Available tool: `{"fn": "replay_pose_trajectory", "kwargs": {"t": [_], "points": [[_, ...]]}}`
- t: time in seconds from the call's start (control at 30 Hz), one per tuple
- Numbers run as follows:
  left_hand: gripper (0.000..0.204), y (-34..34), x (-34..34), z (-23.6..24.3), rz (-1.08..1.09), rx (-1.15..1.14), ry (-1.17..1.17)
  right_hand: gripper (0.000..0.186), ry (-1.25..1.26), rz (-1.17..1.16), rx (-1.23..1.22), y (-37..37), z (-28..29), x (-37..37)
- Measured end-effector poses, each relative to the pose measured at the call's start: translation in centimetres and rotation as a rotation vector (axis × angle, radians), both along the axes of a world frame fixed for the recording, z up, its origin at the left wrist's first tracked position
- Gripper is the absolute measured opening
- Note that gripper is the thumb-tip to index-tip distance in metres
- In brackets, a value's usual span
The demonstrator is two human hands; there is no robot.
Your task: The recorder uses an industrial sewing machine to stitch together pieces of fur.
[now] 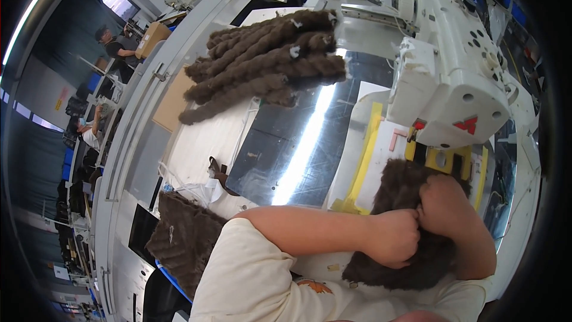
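Note:
A dark brown fur piece (388, 194) lies under the sewing machine head (447, 104) and hangs toward my lap. My left hand (394, 240) is closed in a fist against it, the fingertips tucked out of sight. Just beyond, my right hand (442, 201) bends over the same fur with its fingers curled, close to my left hand. Both hands appear to pinch the fur between them; the exact grip is hidden. Beside the fur, a white sheet (384, 149) edged by a yellow tape strip (364, 164) covers the machine bed.
Several rolled brown fur strips (262, 59) are piled at the back of the table. A metal plate (262, 149) lies left of the machine. Another brown fur piece (185, 235) rests at my left elbow. Co-workers sit at the far left, one near a cardboard box (153, 39).

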State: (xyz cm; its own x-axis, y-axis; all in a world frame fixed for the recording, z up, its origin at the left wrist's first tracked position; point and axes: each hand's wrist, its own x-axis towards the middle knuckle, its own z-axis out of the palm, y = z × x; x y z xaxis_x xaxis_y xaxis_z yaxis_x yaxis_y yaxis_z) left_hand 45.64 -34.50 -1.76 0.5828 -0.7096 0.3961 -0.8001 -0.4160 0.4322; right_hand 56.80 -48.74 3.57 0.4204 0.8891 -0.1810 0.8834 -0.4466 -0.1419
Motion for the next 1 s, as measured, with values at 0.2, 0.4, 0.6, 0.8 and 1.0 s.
{"fn": "replay_pose_trajectory", "kwargs": {"t": [0.2, 0.4, 0.6, 0.8, 1.0], "points": [[0.021, 0.26, 0.0, 0.19, -0.053, 0.159, -0.089, 0.023, -0.005, 0.01, 0.008, 0.07, 0.0, -0.06], [0.018, 0.32, -0.08, 0.35, -0.042, 0.134, -0.158, 0.025, -0.013, 0.017, 0.0, 0.1, 0.12, 0.01], [0.018, 0.54, -0.35, 0.89, -0.031, 0.134, -0.197, 0.025, -0.016, 0.031, 0.019, 0.28, 0.24, -0.05], [0.018, 0.51, -0.46, 0.44, -0.03, 0.111, -0.151, 0.024, -0.022, 0.034, 0.032, 0.25, 0.05, -0.14], [0.018, 0.52, -0.13, 0.27, -0.044, 0.099, -0.135, 0.024, -0.023, 0.025, 0.023, 0.2, 0.02, -0.06]]}}
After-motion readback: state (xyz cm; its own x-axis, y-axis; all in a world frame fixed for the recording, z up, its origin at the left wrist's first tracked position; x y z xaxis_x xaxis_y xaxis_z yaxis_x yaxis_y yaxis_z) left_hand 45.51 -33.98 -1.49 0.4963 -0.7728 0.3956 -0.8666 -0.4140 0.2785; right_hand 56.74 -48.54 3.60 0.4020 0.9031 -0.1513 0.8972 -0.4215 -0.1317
